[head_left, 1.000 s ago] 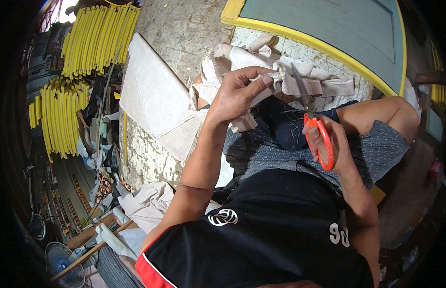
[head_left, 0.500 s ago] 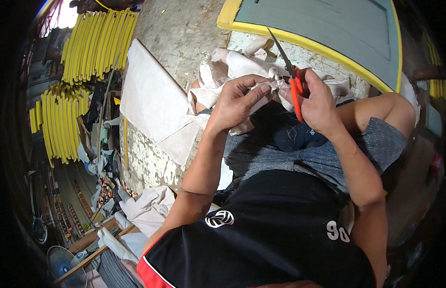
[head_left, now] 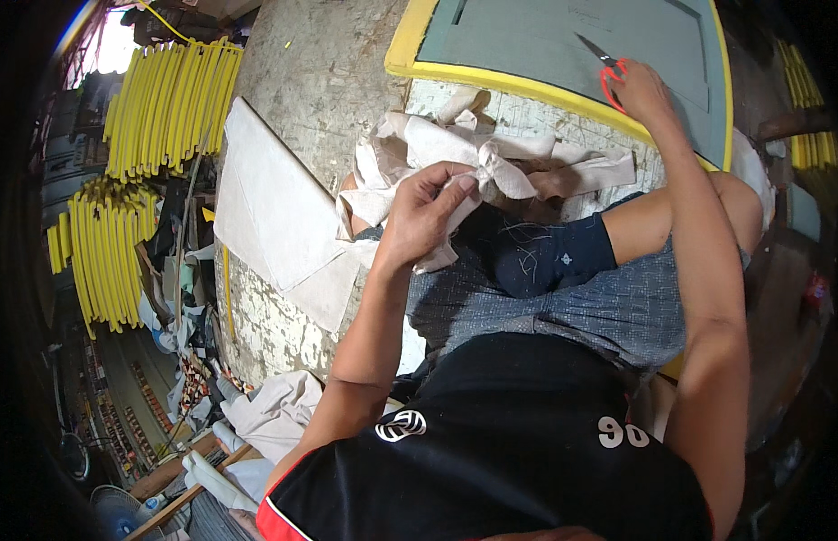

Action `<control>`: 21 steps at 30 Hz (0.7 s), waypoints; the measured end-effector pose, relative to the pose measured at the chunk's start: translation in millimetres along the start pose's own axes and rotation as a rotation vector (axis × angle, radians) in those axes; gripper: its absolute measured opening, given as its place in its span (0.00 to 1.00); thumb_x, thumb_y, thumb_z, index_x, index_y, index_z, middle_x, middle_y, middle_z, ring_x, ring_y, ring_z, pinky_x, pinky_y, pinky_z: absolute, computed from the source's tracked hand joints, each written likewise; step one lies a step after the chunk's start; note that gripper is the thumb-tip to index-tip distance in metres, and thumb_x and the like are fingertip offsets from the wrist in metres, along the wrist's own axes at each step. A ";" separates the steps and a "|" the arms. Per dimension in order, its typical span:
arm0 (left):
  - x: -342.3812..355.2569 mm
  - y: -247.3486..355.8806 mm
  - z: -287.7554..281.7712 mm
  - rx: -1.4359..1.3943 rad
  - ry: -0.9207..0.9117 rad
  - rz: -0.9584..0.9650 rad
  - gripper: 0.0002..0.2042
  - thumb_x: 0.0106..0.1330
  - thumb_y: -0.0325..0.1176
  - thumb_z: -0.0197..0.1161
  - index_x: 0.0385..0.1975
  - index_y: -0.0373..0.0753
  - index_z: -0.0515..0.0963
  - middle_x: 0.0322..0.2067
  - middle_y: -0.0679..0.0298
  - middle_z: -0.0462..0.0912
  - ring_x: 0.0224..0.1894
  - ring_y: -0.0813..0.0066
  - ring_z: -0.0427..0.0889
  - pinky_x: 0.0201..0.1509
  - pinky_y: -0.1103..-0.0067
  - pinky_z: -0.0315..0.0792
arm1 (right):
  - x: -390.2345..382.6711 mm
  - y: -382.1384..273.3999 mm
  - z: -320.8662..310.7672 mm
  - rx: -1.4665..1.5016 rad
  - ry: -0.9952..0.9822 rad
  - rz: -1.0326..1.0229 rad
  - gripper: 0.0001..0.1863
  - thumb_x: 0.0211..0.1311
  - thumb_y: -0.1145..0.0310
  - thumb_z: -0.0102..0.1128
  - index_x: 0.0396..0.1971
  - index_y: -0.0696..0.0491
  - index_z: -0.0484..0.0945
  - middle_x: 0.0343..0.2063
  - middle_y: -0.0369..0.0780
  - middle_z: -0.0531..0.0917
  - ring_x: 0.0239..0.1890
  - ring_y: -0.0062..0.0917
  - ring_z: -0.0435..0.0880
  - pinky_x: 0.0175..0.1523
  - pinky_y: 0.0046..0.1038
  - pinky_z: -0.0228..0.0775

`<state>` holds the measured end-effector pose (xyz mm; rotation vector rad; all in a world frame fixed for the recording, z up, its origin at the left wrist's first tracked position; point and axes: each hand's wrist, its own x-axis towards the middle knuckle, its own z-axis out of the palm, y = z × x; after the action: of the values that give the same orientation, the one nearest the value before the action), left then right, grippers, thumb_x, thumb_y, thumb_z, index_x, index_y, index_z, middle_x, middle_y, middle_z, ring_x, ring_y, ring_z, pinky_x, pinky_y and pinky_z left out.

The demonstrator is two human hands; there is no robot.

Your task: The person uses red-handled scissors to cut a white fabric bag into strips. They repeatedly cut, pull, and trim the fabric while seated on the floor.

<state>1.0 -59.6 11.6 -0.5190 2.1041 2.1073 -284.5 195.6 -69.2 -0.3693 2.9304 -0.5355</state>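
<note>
Over my lap, my left hand (head_left: 423,212) is closed, thumb and fingers pinching a bunched edge of off-white fabric (head_left: 437,142). The rest of that crumpled fabric spreads over my legs and the worn board beyond. Out at the far right, my right hand (head_left: 646,96) has its fingers round the red handles of a pair of scissors (head_left: 608,63). Their dark blades point away to the left, above a grey-blue panel (head_left: 527,41) with a yellow border. How firmly the fingers grip the handles is partly hidden.
Folded off-white cloth (head_left: 274,207) lies on the scuffed work surface (head_left: 324,72) to my left. Bundles of yellow strips (head_left: 171,104) stand beyond its left edge. Lower left are more cloth (head_left: 274,406), scraps and a fan (head_left: 117,514). Loose threads (head_left: 530,257) cling to my dark clothing.
My right hand has left the fabric and carried the scissors away to the far right, over the panel. My left hand keeps its pinch on the fabric. The view has shifted slightly.
</note>
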 end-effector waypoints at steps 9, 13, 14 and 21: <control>-1.3 2.8 10.4 -0.070 -0.039 -0.006 0.11 0.73 0.32 0.58 0.45 0.30 0.79 0.33 0.66 0.83 0.36 0.83 0.78 0.43 0.84 0.72 | -82.4 -71.1 -3.0 0.725 -0.359 -0.360 0.22 0.63 0.56 0.64 0.47 0.60 0.79 0.41 0.44 0.84 0.47 0.26 0.81 0.55 0.28 0.71; -1.0 15.3 10.3 0.048 -0.063 0.027 0.11 0.73 0.32 0.58 0.45 0.31 0.79 0.32 0.67 0.83 0.36 0.84 0.77 0.42 0.84 0.72 | -156.3 -117.4 -22.8 0.842 -0.514 -0.317 0.14 0.64 0.62 0.65 0.38 0.59 0.80 0.31 0.37 0.82 0.36 0.15 0.77 0.41 0.22 0.70; -1.0 12.3 8.5 0.097 -0.050 0.045 0.10 0.73 0.32 0.59 0.44 0.31 0.79 0.31 0.67 0.83 0.35 0.85 0.77 0.42 0.85 0.72 | -159.2 -120.6 -29.8 0.729 -0.485 -0.306 0.13 0.64 0.63 0.65 0.36 0.59 0.80 0.29 0.36 0.82 0.33 0.14 0.76 0.39 0.22 0.70; -4.8 9.6 16.7 0.317 -0.085 0.039 0.13 0.74 0.38 0.58 0.32 0.34 0.77 0.26 0.70 0.79 0.32 0.85 0.72 0.36 0.84 0.68 | -162.5 -110.4 0.2 0.811 -0.455 -0.270 0.23 0.67 0.51 0.59 0.29 0.59 0.80 0.17 0.45 0.77 0.21 0.29 0.75 0.31 0.33 0.68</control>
<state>-0.2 -42.6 21.8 -0.3446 2.3514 1.7283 -104.8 138.4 -14.2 -0.6553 2.0216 -1.3793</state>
